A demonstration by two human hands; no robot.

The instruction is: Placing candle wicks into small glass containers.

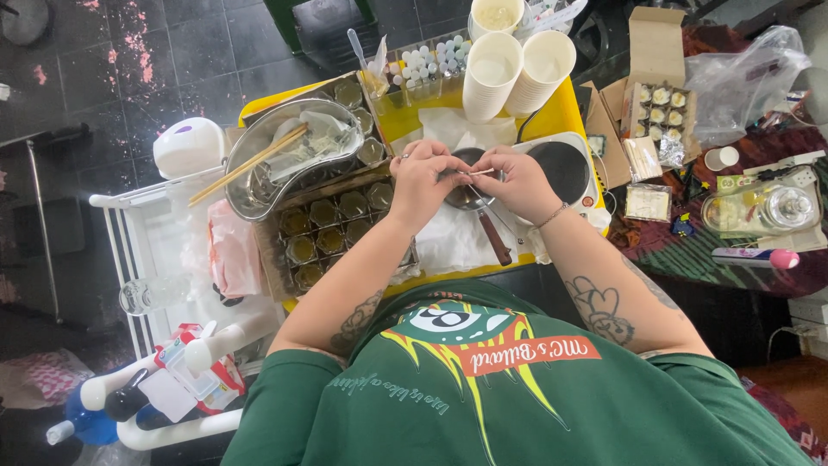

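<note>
My left hand (423,179) and my right hand (516,183) meet above a small dark pan (463,197) with a brown handle. Between their fingertips both pinch a thin pale wick-like stick (479,173), held level over the pan. The pan rests on white paper (448,242) on a yellow tray (565,112). A tray of several small glass jars (332,229) lies just left of my left hand. My green shirt fills the bottom of the view.
A steel kidney dish (293,155) with wooden chopsticks (250,164) sits left. Stacked paper cups (517,73), a white hotplate (565,168), a rack of small vials (427,62) and a cardboard box of small items (660,108) stand beyond. A white cart (164,250) stands left.
</note>
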